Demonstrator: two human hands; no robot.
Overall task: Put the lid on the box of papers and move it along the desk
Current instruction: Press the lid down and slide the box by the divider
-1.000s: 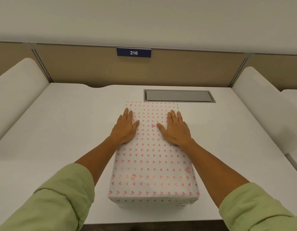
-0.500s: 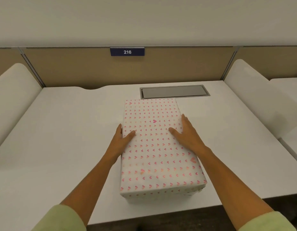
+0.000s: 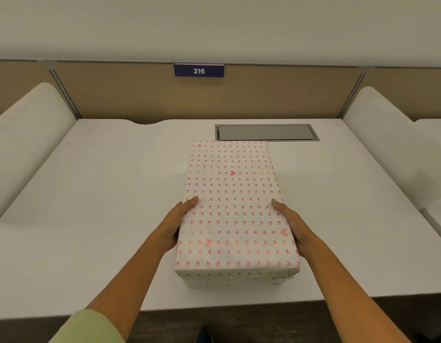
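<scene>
Box of papers (image 3: 233, 209): rectangular, lid (image 3: 229, 169) in place, covered in white paper printed with small pink hearts, resting lengthwise on the white desk (image 3: 103, 206) and reaching from near its front edge toward the back. Left hand (image 3: 176, 222): clasped against the box's left long side, thumb laid over the top edge, remaining fingers hidden down the side. Right hand (image 3: 292, 225): clasped against the opposite long side, thumb likewise on the top edge. Both hands grip the nearer half of the box, pressing it between them. Beyond the grip, past the box's far end: grey recessed panel (image 3: 266, 132) in the desk, just beside the far right corner. Further beyond: tan partition (image 3: 115, 95) bearing a blue plate (image 3: 199, 70) marked 216. Light green sleeve (image 3: 88, 328) on the left arm.
</scene>
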